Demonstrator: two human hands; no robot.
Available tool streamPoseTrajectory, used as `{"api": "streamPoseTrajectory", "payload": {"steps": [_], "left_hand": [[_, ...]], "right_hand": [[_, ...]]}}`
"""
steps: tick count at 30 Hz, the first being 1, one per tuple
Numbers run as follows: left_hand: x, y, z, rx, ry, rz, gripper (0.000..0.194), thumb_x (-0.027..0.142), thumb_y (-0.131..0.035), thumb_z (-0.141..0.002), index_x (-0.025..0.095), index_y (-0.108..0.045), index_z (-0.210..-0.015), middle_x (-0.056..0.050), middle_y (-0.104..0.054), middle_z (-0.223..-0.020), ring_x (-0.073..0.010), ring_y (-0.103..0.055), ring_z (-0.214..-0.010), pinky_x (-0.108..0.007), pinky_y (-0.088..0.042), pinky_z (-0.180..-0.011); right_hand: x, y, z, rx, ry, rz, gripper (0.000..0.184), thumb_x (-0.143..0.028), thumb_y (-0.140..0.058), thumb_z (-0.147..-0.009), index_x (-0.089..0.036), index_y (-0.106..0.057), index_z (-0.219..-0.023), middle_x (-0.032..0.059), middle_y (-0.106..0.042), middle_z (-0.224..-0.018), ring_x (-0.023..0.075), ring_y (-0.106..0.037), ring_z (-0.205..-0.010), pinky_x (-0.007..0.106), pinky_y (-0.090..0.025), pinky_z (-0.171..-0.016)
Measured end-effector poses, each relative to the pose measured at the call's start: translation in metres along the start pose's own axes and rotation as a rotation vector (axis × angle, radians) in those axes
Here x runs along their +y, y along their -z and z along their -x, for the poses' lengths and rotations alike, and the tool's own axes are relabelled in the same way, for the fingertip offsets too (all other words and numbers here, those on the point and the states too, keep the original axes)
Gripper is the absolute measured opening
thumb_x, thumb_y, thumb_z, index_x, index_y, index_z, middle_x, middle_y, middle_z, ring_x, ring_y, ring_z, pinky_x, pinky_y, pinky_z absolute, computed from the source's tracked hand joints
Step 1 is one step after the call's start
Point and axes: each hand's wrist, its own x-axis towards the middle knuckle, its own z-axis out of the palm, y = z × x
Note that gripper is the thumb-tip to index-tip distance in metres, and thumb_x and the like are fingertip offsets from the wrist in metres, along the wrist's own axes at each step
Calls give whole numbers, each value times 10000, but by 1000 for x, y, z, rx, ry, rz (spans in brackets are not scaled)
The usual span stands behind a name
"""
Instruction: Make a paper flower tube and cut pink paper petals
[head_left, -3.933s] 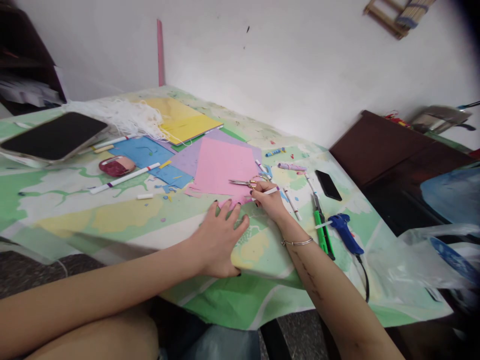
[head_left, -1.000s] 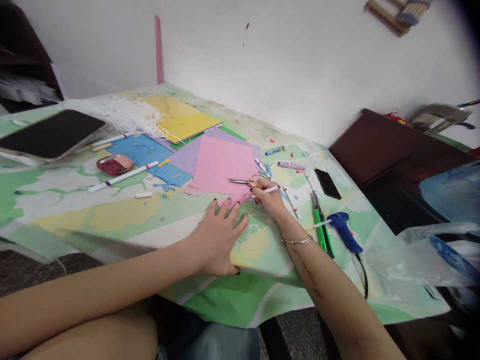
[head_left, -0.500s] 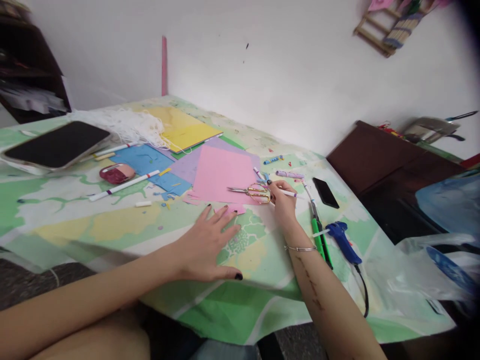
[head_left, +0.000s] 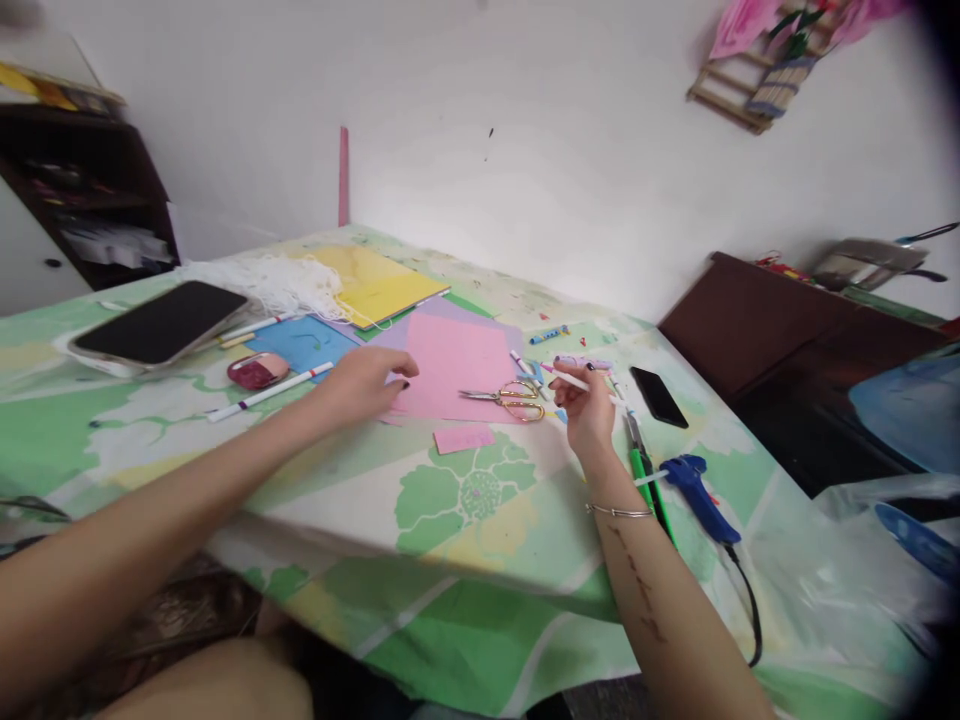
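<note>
In my right hand (head_left: 589, 420) is a slim white felt-tip pen (head_left: 571, 379) with a pinkish tip, pinched between thumb and fingers. My left hand (head_left: 364, 385) is over the left edge of a pink paper sheet (head_left: 459, 350), its fingers bent and apart with nothing seen in them. Gold-handled scissors (head_left: 517, 392) lie across the sheet's lower right, pointing left. Below the sheet, a small pink paper strip (head_left: 454, 441) with faint marks rests on the flowered tablecloth (head_left: 420, 500).
A blue glue gun (head_left: 697, 495), green-handled pliers-like tool (head_left: 643, 480) and black phone (head_left: 660, 396) are on the right. At left are a larger phone (head_left: 161, 322), white yarn (head_left: 277, 283), a yellow pad (head_left: 390, 285), blue paper (head_left: 319, 340) and a maroon-and-pink object (head_left: 257, 371).
My left hand has lifted from beside the small pink strip and moved left and up to the pink sheet's edge. My right hand, with the pen, has moved slightly right. The camera view has shifted.
</note>
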Motion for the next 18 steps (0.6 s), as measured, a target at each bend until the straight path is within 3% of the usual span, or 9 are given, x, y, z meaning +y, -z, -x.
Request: {"api": "streamPoseTrajectory", "payload": {"steps": [6, 13, 18], "left_hand": [[-26, 15, -4, 39, 102, -34, 297, 178, -438, -712, 193, -689, -868, -18, -726, -917, -198, -650, -883, -276, -450, -804], [-39, 14, 0, -35, 135, -35, 300, 193, -462, -690, 202, -701, -871, -12, -721, -881, -189, -644, -837, -245, -449, -748], [-54, 30, 8, -70, 277, -142, 282, 154, -481, -697, 178, -713, -856, -40, -718, -861, -202, -627, -809, -266, -425, -718]], "right_hand": [[-2, 6, -5, 66, 21, -53, 153, -215, -618, -632, -166, -633, -776, -38, -547, -484, 79, -439, -422, 196, -321, -416], [-9, 12, -9, 246, 108, -37, 185, -146, -703, -548, -170, -570, -676, -75, -509, -486, 44, -406, -403, 165, -307, -394], [-12, 18, -15, 294, 150, -75, 183, -134, -714, -537, -145, -607, -685, -60, -517, -487, 39, -417, -420, 151, -297, -383]]}}
